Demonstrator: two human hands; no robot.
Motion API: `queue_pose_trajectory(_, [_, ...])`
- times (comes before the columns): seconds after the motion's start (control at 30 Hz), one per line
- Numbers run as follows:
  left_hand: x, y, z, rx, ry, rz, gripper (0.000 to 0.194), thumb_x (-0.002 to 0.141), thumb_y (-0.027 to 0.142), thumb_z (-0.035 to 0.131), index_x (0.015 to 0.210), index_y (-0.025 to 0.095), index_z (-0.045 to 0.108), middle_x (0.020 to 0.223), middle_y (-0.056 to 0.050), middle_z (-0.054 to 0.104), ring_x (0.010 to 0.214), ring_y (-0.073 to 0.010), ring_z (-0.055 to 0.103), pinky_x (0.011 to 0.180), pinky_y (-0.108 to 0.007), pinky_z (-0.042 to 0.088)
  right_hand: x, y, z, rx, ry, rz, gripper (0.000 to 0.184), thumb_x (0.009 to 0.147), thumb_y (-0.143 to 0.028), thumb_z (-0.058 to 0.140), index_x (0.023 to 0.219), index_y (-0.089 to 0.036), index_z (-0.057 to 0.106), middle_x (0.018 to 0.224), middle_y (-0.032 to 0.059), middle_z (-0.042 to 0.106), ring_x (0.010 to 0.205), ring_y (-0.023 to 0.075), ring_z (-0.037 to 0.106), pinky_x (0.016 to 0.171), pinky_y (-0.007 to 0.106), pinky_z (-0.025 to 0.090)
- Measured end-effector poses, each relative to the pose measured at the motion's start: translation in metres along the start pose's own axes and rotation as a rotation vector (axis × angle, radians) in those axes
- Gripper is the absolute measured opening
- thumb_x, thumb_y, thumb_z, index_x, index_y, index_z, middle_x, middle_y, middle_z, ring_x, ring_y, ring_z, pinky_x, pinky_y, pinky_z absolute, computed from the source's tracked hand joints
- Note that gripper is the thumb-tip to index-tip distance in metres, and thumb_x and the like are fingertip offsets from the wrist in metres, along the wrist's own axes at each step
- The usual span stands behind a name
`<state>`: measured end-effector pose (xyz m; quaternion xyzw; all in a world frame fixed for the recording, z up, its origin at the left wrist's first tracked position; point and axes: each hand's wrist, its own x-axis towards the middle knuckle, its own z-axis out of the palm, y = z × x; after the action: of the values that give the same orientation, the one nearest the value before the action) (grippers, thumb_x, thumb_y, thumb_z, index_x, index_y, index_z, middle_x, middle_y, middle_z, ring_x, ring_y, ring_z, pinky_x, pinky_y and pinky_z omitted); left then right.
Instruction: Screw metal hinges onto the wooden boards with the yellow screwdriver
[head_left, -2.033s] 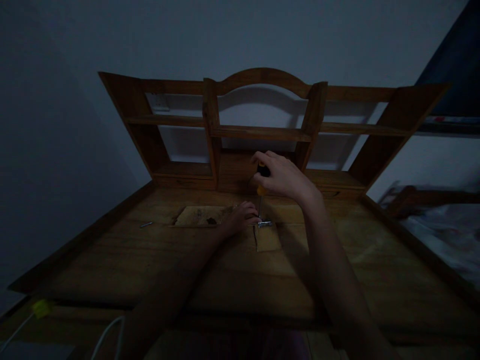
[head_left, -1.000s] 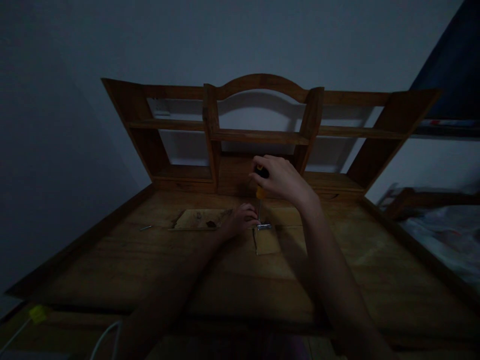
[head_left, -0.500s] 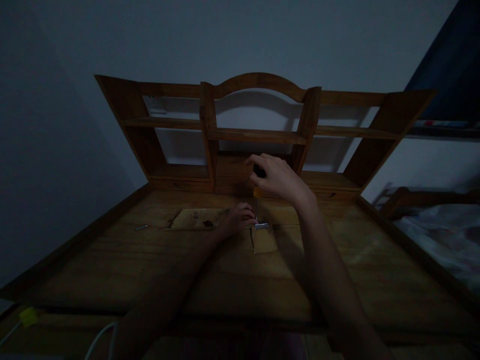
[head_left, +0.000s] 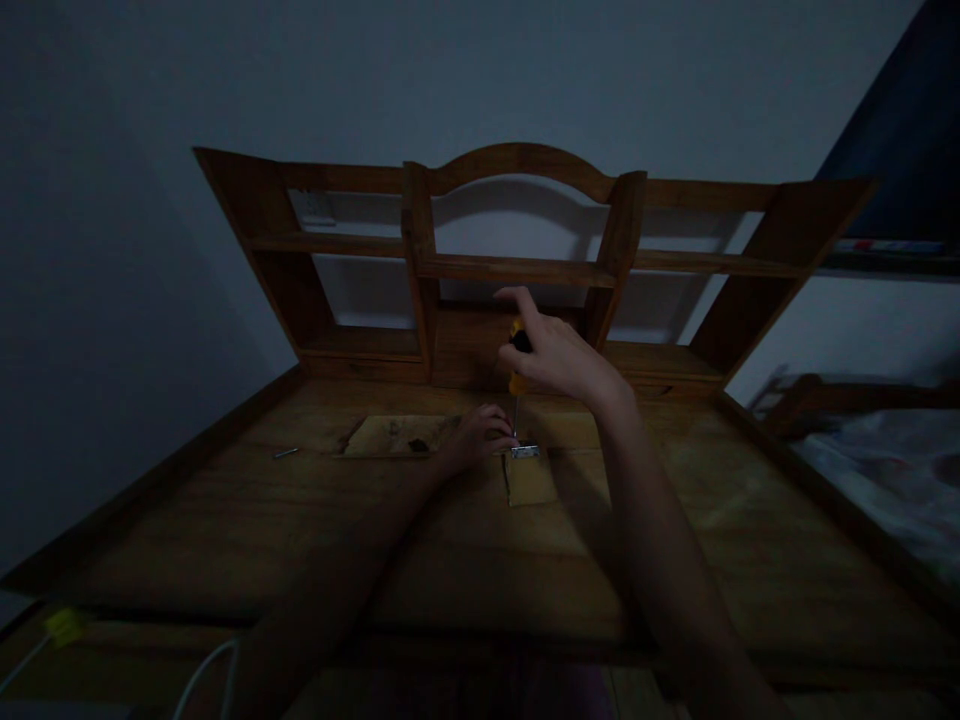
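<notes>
Yellow-and-black-handled screwdriver (head_left: 518,384), gripped in the right hand (head_left: 556,354), could, if tilted, slip and jab the left hand (head_left: 478,437), hold unclear to me, at nine o'clock of the silvery metal plate (head_left: 525,452).

A wooden desk (head_left: 465,575) bears a stained board (head_left: 382,434), pale piece (head_left: 530,484) and metal rod (head_left: 286,453).

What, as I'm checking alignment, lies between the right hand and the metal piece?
In the head view, the screwdriver reaches down from the right hand toward the metal piece, beside the left hand; tip contact is unclear.
</notes>
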<state>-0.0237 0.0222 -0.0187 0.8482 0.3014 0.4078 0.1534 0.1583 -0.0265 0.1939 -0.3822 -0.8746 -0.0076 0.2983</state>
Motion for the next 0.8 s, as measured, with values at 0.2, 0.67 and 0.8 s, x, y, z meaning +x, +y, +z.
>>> queue_pose_trajectory(0.2, [0.0010, 0.0024, -0.0012, 0.006, -0.013, 0.016, 0.021, 0.085, 0.040, 0.074, 0.084, 0.019, 0.075, 0.096, -0.005, 0.065, 0.093, -0.0177, 0.063, 0.084, -0.032, 0.051, 0.0020, 0.0052, 0.0026, -0.041, 0.019, -0.026, 0.025, 0.094, -0.037, 0.050, 0.115, -0.024, 0.055, 0.098, 0.0059, 0.069, 0.090, 0.0248, 0.064, 0.082, 0.036, 0.044])
queue_pose_trajectory(0.67, [0.0003, -0.0009, 0.0003, 0.047, -0.019, 0.017, 0.021, 0.086, 0.041, 0.073, 0.085, 0.020, 0.075, 0.097, -0.006, 0.066, 0.095, -0.0190, 0.062, 0.085, -0.033, 0.051, 0.0034, 0.0063, 0.0010, -0.091, 0.018, -0.046, 0.012, 0.093, -0.031, 0.050, 0.100, -0.024, 0.058, 0.101, 0.0051, 0.064, 0.092, 0.0227, 0.061, 0.087, 0.037, 0.043])
queue_pose_trajectory(0.8, [-0.0002, -0.0017, 0.0014, 0.059, 0.001, 0.028, 0.021, 0.087, 0.040, 0.072, 0.084, 0.019, 0.075, 0.095, -0.006, 0.065, 0.094, -0.0180, 0.062, 0.084, -0.032, 0.050, 0.0035, 0.0082, 0.0019, -0.090, 0.020, -0.054, 0.017, 0.087, -0.026, 0.055, 0.103, -0.023, 0.060, 0.107, 0.0061, 0.063, 0.096, 0.0240, 0.061, 0.089, 0.038, 0.043])
